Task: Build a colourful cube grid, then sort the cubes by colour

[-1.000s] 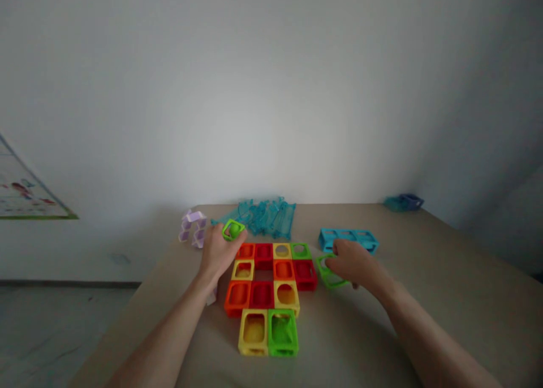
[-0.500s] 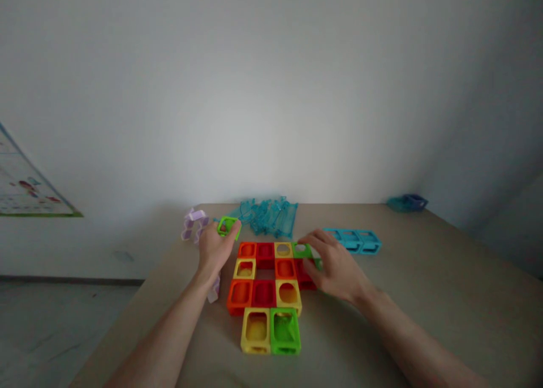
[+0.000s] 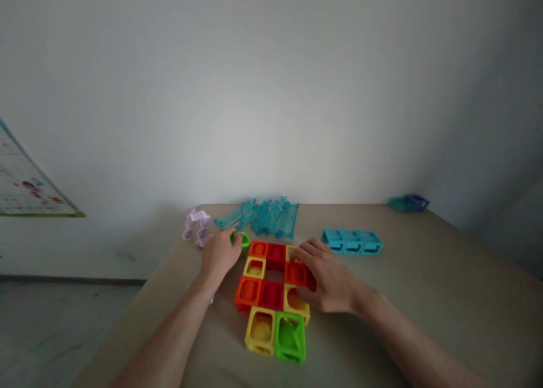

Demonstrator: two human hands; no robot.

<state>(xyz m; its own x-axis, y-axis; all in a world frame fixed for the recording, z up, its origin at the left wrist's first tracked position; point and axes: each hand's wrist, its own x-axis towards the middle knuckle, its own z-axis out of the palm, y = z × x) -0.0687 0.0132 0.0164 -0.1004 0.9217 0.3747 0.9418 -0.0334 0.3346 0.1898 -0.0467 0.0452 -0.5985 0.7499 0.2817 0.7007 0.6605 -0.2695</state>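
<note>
In the head view, my left hand (image 3: 220,257) pinches a green hollow cube block (image 3: 245,241) at the far left corner of a flat group of joined cube blocks (image 3: 271,293). The group mixes red, orange and yellow cubes around a square gap. At its near end sit a yellow cube (image 3: 260,331) and a bright green cube (image 3: 290,337). My right hand (image 3: 333,277) grips the group's right side, its thumb by a yellow cube and its fingers over the far right corner. Those fingers hide the blocks beneath them.
Translucent teal track pieces (image 3: 271,218) lie heaped near the wall. A row of blue cubes (image 3: 352,242) stands right of the group, and lilac hexagonal pieces (image 3: 197,224) lie at the left edge. Dark blue and teal pieces (image 3: 409,203) sit in the far right corner.
My left hand has brought the green cube right and down to the group's far left corner. The group has shifted slightly right and turned a little; my right hand now covers its right side.
</note>
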